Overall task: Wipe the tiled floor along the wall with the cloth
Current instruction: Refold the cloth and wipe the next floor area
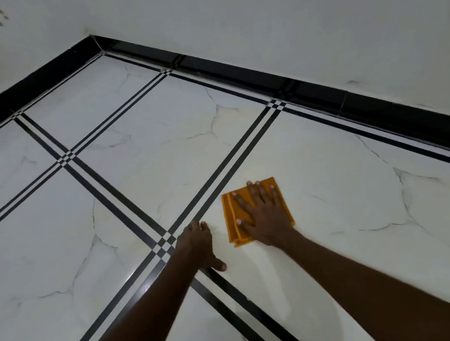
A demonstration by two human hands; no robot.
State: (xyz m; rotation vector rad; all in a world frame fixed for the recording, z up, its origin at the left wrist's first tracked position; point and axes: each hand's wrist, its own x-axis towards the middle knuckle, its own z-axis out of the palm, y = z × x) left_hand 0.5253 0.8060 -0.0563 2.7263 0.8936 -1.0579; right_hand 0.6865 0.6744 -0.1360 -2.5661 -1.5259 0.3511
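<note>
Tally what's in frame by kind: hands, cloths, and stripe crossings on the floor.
Hands: 2, the left hand braced on the tiled floor, the right hand flat on the cloth.
Orange cloth: 1, folded, lying on a tile.
Stripe crossings fully in view: 5.
Total: 8.

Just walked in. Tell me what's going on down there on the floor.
A person is wiping the white marble-look tiled floor. The right hand presses flat, fingers spread, on a folded orange cloth lying on a tile a little way out from the black skirting along the wall. The left hand rests on the floor beside it, near where the black tile stripes cross, holding nothing.
</note>
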